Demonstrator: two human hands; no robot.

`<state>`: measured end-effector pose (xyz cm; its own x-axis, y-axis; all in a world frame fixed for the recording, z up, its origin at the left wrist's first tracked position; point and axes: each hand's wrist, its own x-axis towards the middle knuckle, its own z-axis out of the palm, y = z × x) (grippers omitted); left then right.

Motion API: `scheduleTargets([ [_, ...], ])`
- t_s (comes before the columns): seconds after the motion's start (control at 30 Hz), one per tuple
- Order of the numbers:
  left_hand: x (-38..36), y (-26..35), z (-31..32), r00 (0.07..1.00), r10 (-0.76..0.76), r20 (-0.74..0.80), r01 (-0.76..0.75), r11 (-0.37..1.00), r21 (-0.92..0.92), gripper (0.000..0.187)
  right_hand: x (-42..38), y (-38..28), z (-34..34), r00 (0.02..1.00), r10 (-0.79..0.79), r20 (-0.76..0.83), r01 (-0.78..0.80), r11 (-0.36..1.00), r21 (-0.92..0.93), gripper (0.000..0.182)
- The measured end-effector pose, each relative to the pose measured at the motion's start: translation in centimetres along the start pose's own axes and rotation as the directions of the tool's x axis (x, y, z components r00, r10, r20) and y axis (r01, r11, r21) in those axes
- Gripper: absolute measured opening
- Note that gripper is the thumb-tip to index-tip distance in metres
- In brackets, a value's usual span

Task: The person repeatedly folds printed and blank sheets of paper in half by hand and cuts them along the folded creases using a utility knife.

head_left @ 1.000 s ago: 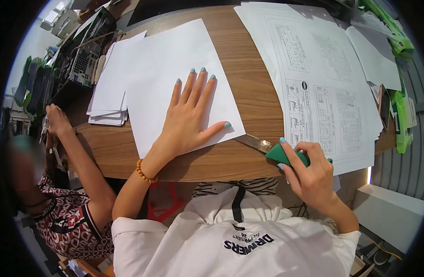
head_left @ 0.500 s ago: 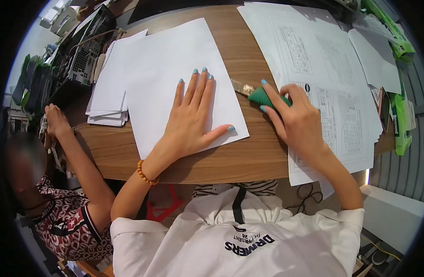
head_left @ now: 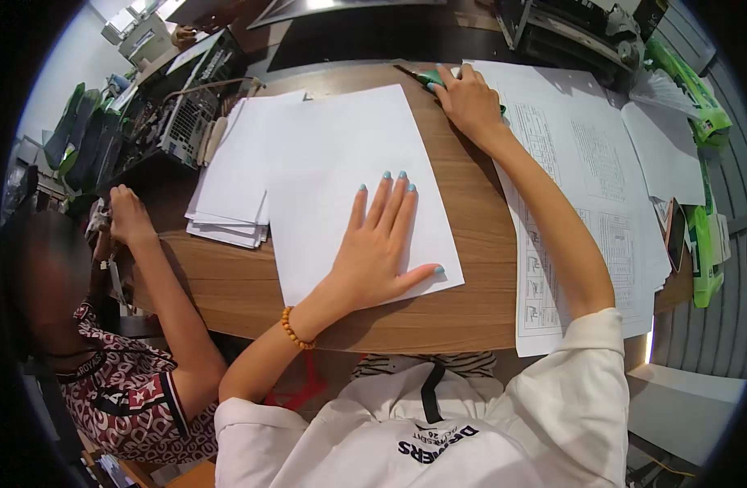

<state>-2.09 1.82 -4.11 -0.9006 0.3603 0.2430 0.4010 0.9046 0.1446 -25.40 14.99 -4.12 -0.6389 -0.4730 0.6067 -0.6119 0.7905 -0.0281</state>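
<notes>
My left hand [head_left: 375, 252] lies flat on a large blank white sheet of paper [head_left: 333, 154], fingers out and thumb spread to the right. At the far side of the wooden desk, my right hand [head_left: 471, 102] is closed on a pair of green-handled scissors [head_left: 429, 78]. Their narrow dark blade points to the left, toward the desk's back edge. My fingers cover much of the handle, and a bit of green shows past the palm.
A stack of white paper [head_left: 235, 163] lies left of the sheet. Printed sheets [head_left: 589, 154] cover the desk's right side. An open computer case [head_left: 186, 122] stands at back left. Another person's hand [head_left: 131, 215] is at the left edge, near small parts. A phone [head_left: 675, 236] rests at right.
My right hand has carried the scissors from beside the sheet to the desk's far edge. My left hand stays flat on the paper. The camera view has shifted a little.
</notes>
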Motion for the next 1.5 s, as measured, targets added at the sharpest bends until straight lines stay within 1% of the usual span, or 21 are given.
scheduleTargets([
  [0.1, 0.0, 0.0, 0.1, 1.000, 0.001, -0.020, -0.001, 1.000, 0.004, 0.089, 1.2, 1.2, -1.1, 0.989, 0.138, 0.048, -0.137, 0.990, -0.009, 0.035],
  [0.3, -0.4, 0.4, 0.0, 1.000, 0.010, -0.019, -0.012, 0.997, -0.070, 0.080, -5.0, 6.8, -8.7, 0.960, 0.206, 0.191, -0.162, 0.962, -0.220, 0.040],
  [0.37, -0.5, 0.7, -0.2, 0.999, -0.012, 0.031, 0.020, 0.960, -0.278, 0.070, -8.6, 6.2, -11.3, 0.992, -0.009, 0.124, 0.035, 0.978, -0.205, 0.051],
  [0.43, -0.5, 0.7, -0.8, 0.997, -0.037, 0.068, 0.061, 0.920, -0.388, 0.066, -12.2, 2.6, -14.6, 0.919, -0.261, 0.294, 0.172, 0.940, 0.294, 0.066],
  [0.47, -0.4, 0.7, -1.0, 0.993, -0.057, 0.106, 0.102, 0.867, -0.487, 0.061, -13.9, -0.1, -16.5, 0.864, -0.314, 0.394, 0.084, 0.861, 0.501, 0.073],
  [0.53, -0.5, 0.7, -1.2, 0.989, -0.068, 0.135, 0.131, 0.828, -0.545, 0.060, -16.0, -4.6, -19.0, 0.744, -0.508, 0.434, 0.247, 0.813, 0.527, 0.079],
  [0.6, -1.0, 1.1, -1.7, 0.983, -0.075, 0.167, 0.161, 0.789, -0.593, 0.058, -19.0, -6.4, -18.5, 0.736, -0.535, 0.414, 0.288, 0.802, 0.524, 0.065],
  [0.67, -2.0, 2.4, -2.5, 0.949, -0.056, 0.310, 0.241, 0.762, -0.601, 0.053, -21.5, -6.8, -17.5, 0.755, -0.608, 0.246, 0.537, 0.788, 0.301, 0.040],
  [0.7, -2.9, 2.9, -3.1, 0.941, -0.010, 0.337, 0.235, 0.736, -0.635, 0.053, -22.3, -7.0, -18.1, 0.755, -0.610, 0.241, 0.537, 0.785, 0.307, 0.040],
  [0.8, -4.5, 4.1, -4.7, 0.916, 0.115, 0.384, 0.252, 0.579, -0.775, 0.055, -22.2, -7.3, -20.8, 0.810, -0.583, 0.063, 0.500, 0.743, 0.445, 0.018],
  [0.87, -5.5, 3.5, -5.9, 0.917, 0.137, 0.374, 0.253, 0.524, -0.813, 0.051, -21.4, -7.1, -22.8, 0.866, -0.485, 0.121, 0.313, 0.714, 0.626, 0.019],
  [0.93, -6.4, 2.2, -7.5, 0.889, 0.244, 0.389, 0.326, 0.260, -0.909, 0.048, -19.2, -6.4, -25.0, 0.878, -0.442, 0.183, 0.227, 0.722, 0.654, 0.020],
  [1.07, -6.5, 1.1, -13.0, 0.908, 0.195, 0.371, 0.217, 0.538, -0.815, 0.039, -14.7, -5.4, -25.5, 0.847, -0.416, 0.331, 0.109, 0.745, 0.658, 0.027],
  [1.1, -6.1, 1.7, -14.0, 0.907, 0.200, 0.370, 0.215, 0.536, -0.816, 0.039, -13.8, -5.4, -25.0, 0.848, -0.412, 0.334, 0.106, 0.748, 0.655, 0.027],
  [1.17, -5.4, 3.0, -15.2, 0.834, 0.011, 0.551, 0.299, 0.831, -0.469, 0.022, -12.1, -5.6, -23.7, 0.839, -0.382, 0.386, 0.037, 0.749, 0.661, 0.025],
  [1.2, -5.3, 3.0, -14.5, 0.834, 0.013, 0.552, 0.298, 0.831, -0.470, 0.022, -11.4, -5.4, -23.0, 0.840, -0.380, 0.388, 0.034, 0.750, 0.661, 0.025],
  [1.27, -5.3, 2.4, -12.3, 0.945, -0.113, 0.308, 0.218, 0.918, -0.331, 0.011, -10.8, -5.3, -21.7, 0.866, -0.287, 0.410, -0.053, 0.761, 0.646, 0.036],
  [1.3, -4.6, 1.8, -11.9, 0.931, -0.162, 0.329, 0.252, 0.933, -0.256, 0.006, -10.9, -6.0, -21.3, 0.864, -0.285, 0.416, -0.060, 0.760, 0.647, 0.036],
  [1.37, -3.5, -0.2, -9.6, 0.937, -0.200, 0.287, 0.269, 0.937, -0.225, 0.005, -11.0, -7.5, -20.7, 0.941, -0.305, 0.145, 0.267, 0.936, 0.230, 0.046],
  [1.47, -3.0, -2.3, -6.1, 0.948, -0.262, 0.179, 0.291, 0.943, -0.164, 0.005, -14.0, -8.4, -19.4, 0.854, -0.439, 0.280, 0.304, 0.857, 0.416, 0.061],
  [1.5, -2.9, -2.5, -5.5, 0.953, -0.282, 0.114, 0.296, 0.946, -0.133, 0.005, -14.7, -8.3, -18.9, 0.818, -0.488, 0.305, 0.367, 0.851, 0.376, 0.065],
])
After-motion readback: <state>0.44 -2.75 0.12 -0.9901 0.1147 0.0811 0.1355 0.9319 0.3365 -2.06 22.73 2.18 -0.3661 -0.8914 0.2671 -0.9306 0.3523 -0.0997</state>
